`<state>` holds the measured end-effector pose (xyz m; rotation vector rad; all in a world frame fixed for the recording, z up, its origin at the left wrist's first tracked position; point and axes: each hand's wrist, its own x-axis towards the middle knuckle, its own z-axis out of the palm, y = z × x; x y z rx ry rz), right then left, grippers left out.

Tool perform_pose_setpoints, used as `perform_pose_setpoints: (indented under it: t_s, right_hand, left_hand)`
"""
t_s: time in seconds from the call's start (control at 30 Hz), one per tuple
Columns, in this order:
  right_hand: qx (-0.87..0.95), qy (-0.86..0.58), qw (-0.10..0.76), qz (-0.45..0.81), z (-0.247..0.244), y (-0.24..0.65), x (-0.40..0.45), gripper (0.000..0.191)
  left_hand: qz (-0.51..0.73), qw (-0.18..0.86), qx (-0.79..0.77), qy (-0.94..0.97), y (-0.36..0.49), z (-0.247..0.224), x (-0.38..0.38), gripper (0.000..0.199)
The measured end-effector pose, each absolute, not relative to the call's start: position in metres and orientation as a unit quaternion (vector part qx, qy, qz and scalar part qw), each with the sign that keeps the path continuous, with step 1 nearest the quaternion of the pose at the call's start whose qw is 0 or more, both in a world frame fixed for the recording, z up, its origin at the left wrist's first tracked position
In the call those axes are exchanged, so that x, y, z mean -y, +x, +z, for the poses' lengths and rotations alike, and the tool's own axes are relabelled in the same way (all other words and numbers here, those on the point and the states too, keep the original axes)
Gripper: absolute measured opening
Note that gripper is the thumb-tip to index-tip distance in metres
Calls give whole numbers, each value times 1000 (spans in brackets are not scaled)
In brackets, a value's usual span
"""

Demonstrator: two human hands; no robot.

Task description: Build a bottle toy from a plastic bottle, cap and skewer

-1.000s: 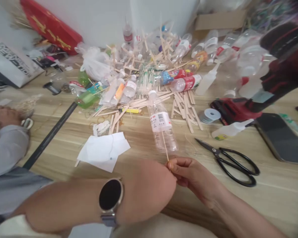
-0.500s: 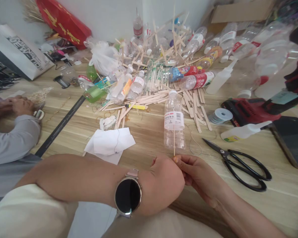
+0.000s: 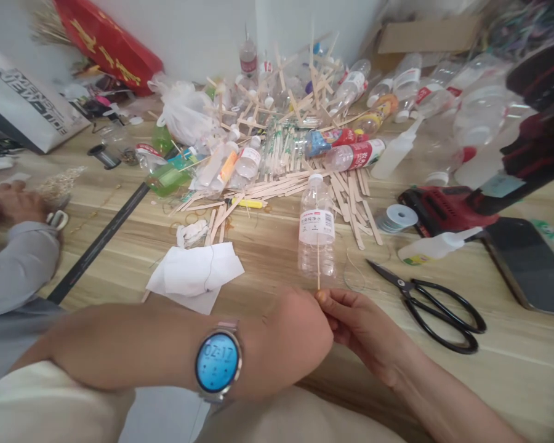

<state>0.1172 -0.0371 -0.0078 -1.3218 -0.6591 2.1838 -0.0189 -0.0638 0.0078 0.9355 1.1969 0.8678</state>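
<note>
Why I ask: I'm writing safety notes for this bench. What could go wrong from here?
The bare right hand might brush the pointed tip of the black-handled metal scissors nearby. The thin pale stick in its grip could snap if bent. The clear plastic bottle with a white cap, upright just beyond, could tip if bumped.

Both hands meet low in front of the body, knuckles close together

The left forearm (image 3: 133, 346) reaches in from the lower left, nearly level, its left hand (image 3: 298, 338) bent in, back to the camera, fingers hidden; the right forearm (image 3: 447, 397) slants up from the lower right, its right hand (image 3: 362, 323) pinching with thumb (image 3: 336, 309) and forefinger (image 3: 347, 296), other fingers curled beneath
</note>
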Motion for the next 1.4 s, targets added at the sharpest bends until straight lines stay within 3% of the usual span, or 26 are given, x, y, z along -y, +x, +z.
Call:
perform_pose_setpoints:
  t_s: [0.17, 0.23, 0.3, 0.4, 0.5, 0.7, 1.4]
  right_hand:
    - [206, -432, 282, 831, -1, 118, 35, 33]
    - [215, -429, 283, 830, 0, 117, 35, 31]
    - [225, -423, 286, 830, -1, 116, 35, 30]
    - [227, -415, 293, 831, -3, 115, 37, 28]
    - [220, -425, 295, 827, -4, 116, 38, 29]
    - [236, -431, 308, 815, -1, 113, 38, 36]
    - [254, -369, 346, 824, -1, 94, 46, 30]
  left_hand:
    - [306, 534, -536, 578, -48, 34, 59, 11]
    - [284, 556, -553, 552, -50, 30, 60, 13]
    - [267, 656, -554, 438, -48, 22, 62, 19]
    - [322, 767, -499, 241, -39, 12, 65, 21]
    - [368, 802, -459, 98, -30, 8, 68, 19]
    - [418, 787, -450, -59, -21, 6, 74, 18]
    - [522, 762, -346, -165, -18, 1, 73, 10]
